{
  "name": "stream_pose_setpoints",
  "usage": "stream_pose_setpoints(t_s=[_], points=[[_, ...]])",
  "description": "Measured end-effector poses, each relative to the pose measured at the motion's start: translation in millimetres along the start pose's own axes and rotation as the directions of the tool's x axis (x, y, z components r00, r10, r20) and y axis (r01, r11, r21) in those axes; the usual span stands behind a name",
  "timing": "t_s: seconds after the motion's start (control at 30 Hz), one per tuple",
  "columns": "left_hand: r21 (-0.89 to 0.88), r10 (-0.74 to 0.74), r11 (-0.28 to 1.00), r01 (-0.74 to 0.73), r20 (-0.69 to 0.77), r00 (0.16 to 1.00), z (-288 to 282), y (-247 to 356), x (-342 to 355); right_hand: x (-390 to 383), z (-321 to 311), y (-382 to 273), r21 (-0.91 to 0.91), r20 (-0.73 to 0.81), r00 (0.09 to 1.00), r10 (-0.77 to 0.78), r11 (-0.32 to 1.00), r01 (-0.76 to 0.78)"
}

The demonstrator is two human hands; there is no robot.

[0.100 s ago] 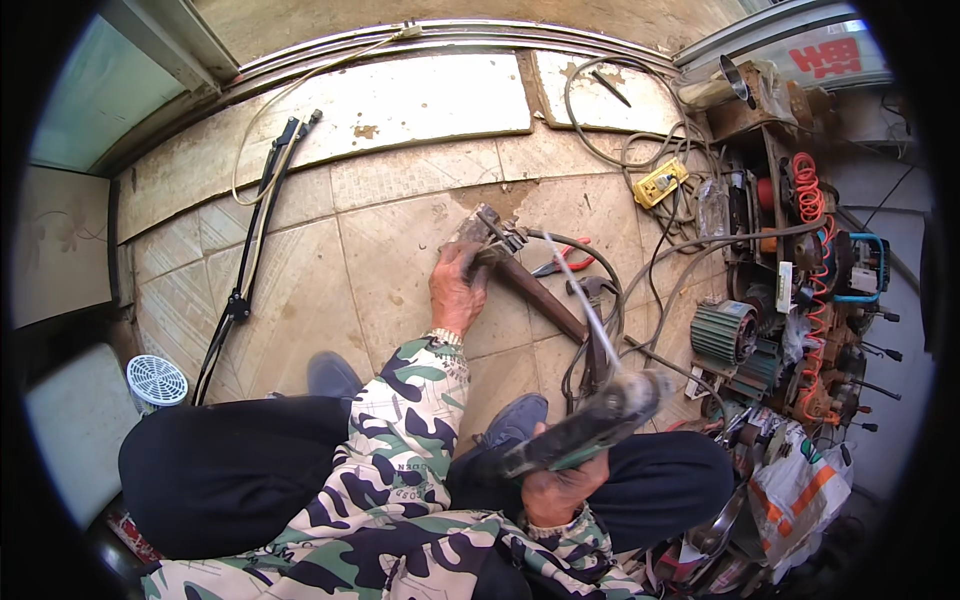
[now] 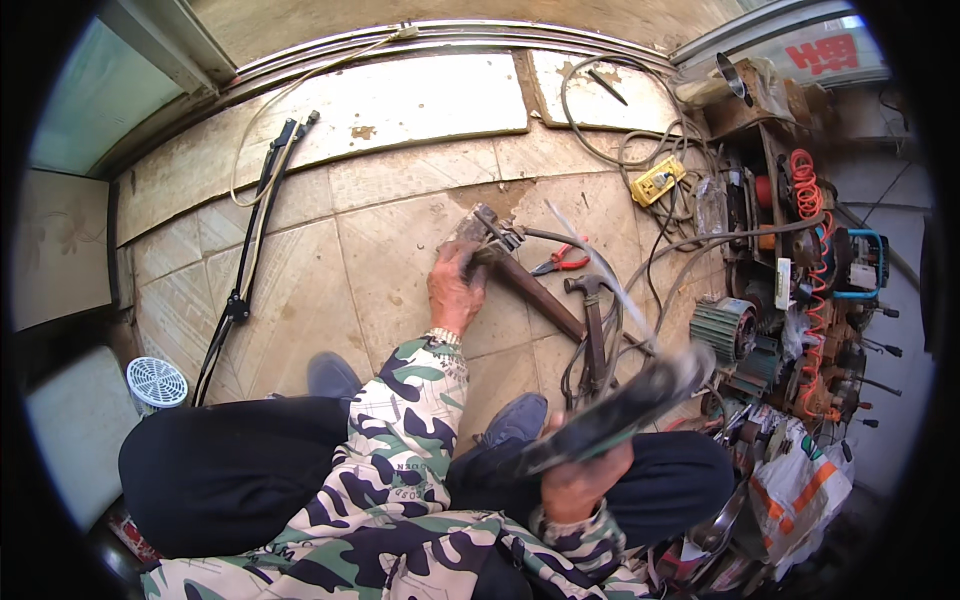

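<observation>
Work at floor level. The left hand (image 2: 457, 292), centre of the frame, curls its fingers on a worn metal block (image 2: 474, 224) by the upper end of a brown bar (image 2: 540, 295). The right hand (image 2: 588, 485), lower right of centre, is wrapped round a dark elongated tool (image 2: 620, 410), blurred; from here I cannot tell whether the thin pale rod (image 2: 606, 275) above touches it. Right of the bar: hammer (image 2: 594, 325), red-handled pliers (image 2: 571, 259).

Green finned motor (image 2: 722, 327); red coiled hose (image 2: 806, 188); orange-striped white bag (image 2: 798, 492).
</observation>
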State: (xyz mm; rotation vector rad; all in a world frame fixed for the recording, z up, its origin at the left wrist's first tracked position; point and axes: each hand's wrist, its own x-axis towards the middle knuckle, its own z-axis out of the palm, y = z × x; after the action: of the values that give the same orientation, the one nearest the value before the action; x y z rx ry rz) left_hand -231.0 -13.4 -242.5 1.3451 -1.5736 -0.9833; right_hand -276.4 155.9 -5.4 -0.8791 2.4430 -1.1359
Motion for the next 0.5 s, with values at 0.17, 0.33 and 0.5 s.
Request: stream_pose_setpoints(t_s=[0.17,0.33,0.5], points=[[0.014,-0.040,0.999,0.040,-0.011,0.999,-13.3,-5.7,5.0,85.8,30.0,4.1,0.261,0.070,0.989,-0.132,0.959,0.109],[0.010,-0.046,0.999,0.045,0.022,0.999,4.2,5.2,5.0,206.5,33.5,39.1,0.564,0.512,0.819,0.257,0.619,-0.547],[-0.003,-0.035,0.999,0.035,0.017,0.999,2.0,2.2,6.7,313.0,53.1,119.5,0.519,0.793,0.574,0.204,0.267,-0.812]])
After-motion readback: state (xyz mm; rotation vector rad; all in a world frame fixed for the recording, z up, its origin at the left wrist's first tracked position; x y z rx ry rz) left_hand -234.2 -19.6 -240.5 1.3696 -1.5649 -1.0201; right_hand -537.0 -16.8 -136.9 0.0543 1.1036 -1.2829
